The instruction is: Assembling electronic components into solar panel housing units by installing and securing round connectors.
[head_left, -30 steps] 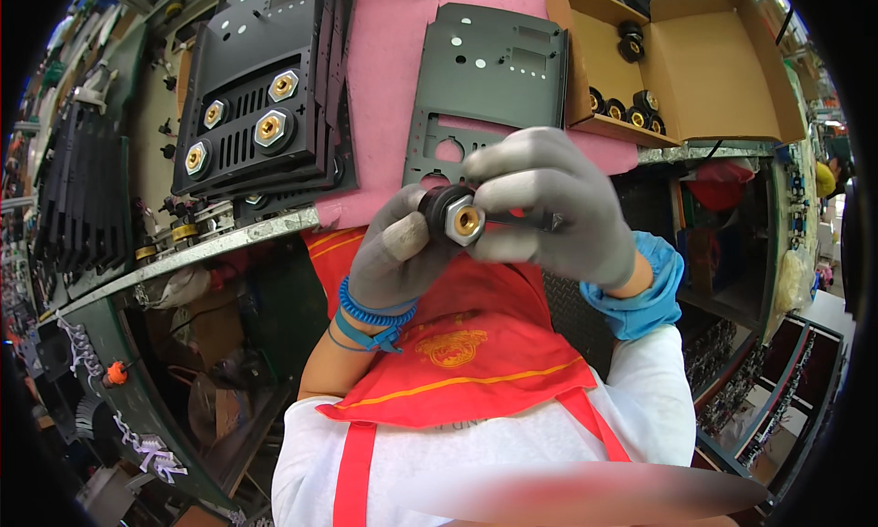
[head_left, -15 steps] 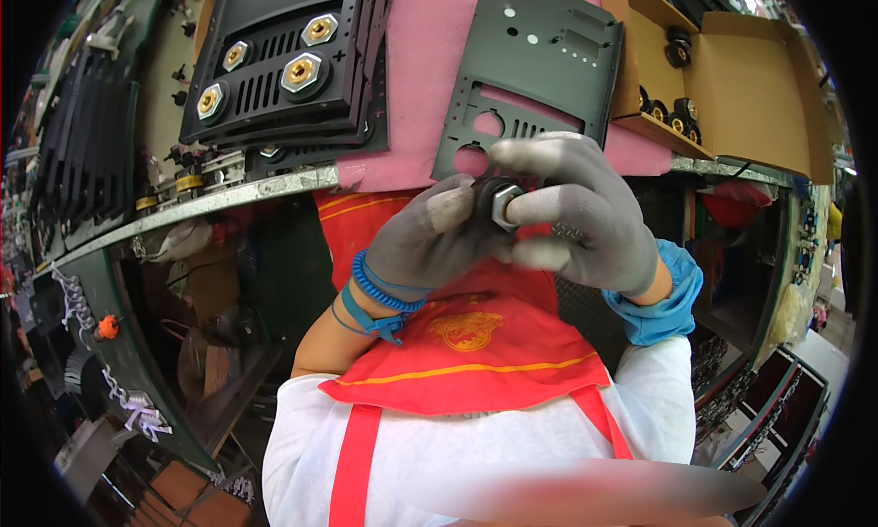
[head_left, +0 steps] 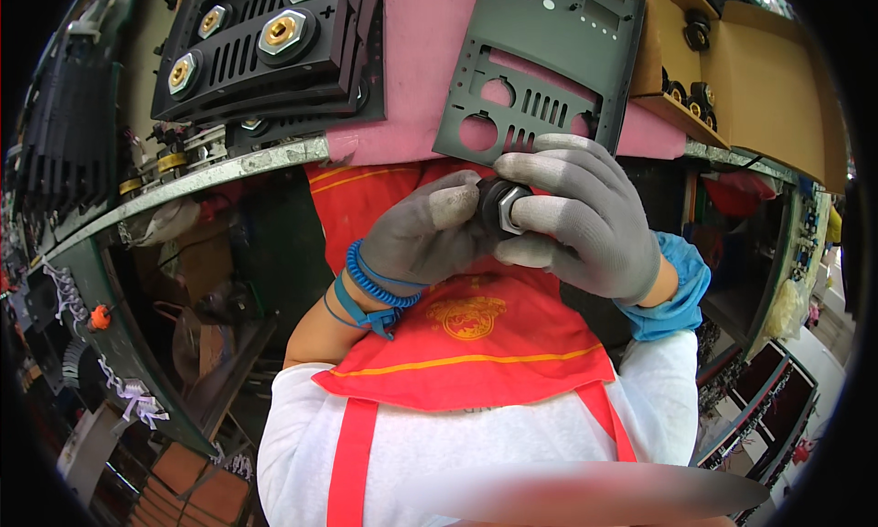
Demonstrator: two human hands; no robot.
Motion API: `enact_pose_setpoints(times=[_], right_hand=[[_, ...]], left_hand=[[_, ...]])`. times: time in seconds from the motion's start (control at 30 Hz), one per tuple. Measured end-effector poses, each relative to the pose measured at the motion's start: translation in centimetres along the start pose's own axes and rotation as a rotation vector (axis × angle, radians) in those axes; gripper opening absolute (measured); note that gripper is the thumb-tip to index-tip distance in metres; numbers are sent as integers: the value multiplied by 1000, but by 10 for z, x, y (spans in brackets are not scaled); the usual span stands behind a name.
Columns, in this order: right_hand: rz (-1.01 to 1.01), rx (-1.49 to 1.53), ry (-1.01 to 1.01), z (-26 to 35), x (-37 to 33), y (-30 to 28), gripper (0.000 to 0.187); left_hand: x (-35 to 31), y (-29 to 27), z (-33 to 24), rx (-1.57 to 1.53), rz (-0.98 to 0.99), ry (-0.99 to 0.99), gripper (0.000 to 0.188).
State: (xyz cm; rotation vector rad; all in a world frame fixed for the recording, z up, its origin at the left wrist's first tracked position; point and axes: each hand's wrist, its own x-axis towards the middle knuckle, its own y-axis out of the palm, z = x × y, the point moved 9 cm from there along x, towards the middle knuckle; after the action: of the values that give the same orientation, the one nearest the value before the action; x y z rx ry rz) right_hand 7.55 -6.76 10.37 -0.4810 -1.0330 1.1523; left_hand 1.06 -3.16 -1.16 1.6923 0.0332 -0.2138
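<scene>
Fitting (head_left: 504, 209) turned rightward in hands (head_left: 425, 230) (head_left: 599, 220); box (head_left: 764, 88) (open) holds black fittings (head_left: 697, 37).

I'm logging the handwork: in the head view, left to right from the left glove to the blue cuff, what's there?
Gloved left hand → black round fitting with silver hex nut → gloved right hand → blue cuff.

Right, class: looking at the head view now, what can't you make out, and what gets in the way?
All in the head view:
- Centre of the hex nut: covered by the right grip.
- Left end of the black fitting: covered by the left grip.
- Far end of the dark grey panel: cut off by the upper edge.
- Lower parts of some loose black fittings: hidden by the cardboard box's near wall.
</scene>
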Motion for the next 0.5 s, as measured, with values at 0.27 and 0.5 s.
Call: enact_pose_setpoints(times=[0.27, 0.5], right_hand=[[-109, -95, 85, -14, 6, -14, 34], [25, -60, 390, -71, -14, 7, 20]], left_hand=[[-9, -20, 9, 7, 192, -62, 36], [12, -98, 8, 200, 66, 85, 39]])
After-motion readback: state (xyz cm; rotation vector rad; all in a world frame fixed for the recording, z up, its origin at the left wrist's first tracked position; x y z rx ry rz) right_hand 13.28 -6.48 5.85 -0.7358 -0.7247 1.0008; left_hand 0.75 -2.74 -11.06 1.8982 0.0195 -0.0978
